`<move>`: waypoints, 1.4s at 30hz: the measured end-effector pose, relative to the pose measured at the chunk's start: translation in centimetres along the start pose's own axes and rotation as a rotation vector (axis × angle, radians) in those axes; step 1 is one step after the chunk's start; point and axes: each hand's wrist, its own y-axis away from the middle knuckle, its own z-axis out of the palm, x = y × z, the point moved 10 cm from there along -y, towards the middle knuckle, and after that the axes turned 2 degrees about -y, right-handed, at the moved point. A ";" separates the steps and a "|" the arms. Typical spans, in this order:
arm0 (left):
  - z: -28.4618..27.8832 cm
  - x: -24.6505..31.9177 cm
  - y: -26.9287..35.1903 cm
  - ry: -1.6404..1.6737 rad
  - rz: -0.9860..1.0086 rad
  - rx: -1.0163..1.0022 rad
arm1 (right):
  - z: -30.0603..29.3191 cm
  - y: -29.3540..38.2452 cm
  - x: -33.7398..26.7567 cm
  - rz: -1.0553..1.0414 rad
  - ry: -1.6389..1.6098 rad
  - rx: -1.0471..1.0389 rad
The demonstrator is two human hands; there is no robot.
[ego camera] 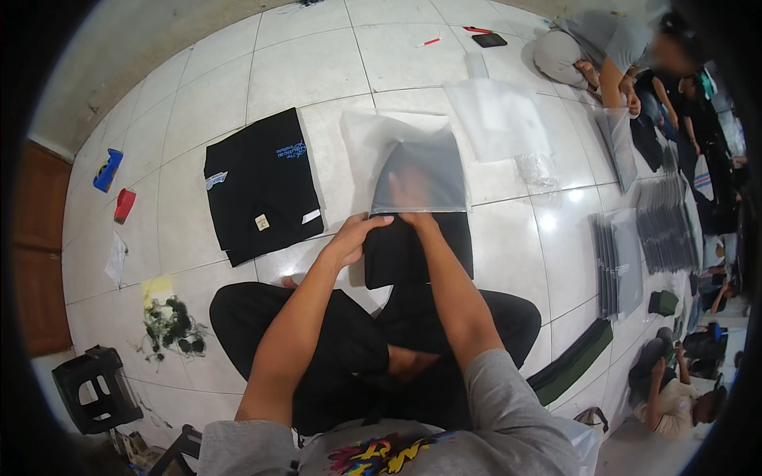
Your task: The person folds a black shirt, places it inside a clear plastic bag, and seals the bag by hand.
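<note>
A folded black garment point(446, 247) lies before my crossed legs, its far part inside a frosted plastic bag point(363, 134). At the bag's mouth, my left hand point(352, 235) pinches the garment's left edge, thumb on top. My right hand point(409, 189) reaches through the opening and rests flat over the cloth. Its fingers look spread but blurred through the plastic. To the left, another folded black garment point(256, 184) lies flat, with blue printed lettering, a small cream tag and white labels.
Frosted bags point(500, 119) lie at far right, near a dark phone point(489, 40). Bagged garments point(667, 226) stand in rows on the right, near co-workers. A blue tape dispenser point(108, 171), red tape dispenser point(124, 206), thread scraps point(172, 330) and black stool point(95, 390) are left.
</note>
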 end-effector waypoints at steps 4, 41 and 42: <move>-2.2 0.5 -1.1 -0.341 0.167 0.090 | 0.0 0.5 -0.4 -0.204 0.063 0.156; -6.9 7.8 -6.9 -0.184 0.351 0.424 | 0.0 -0.1 -7.5 -0.196 -0.325 0.158; -6.8 7.3 -8.1 -0.110 0.269 0.366 | -0.3 0.4 -7.8 -0.239 -0.295 0.211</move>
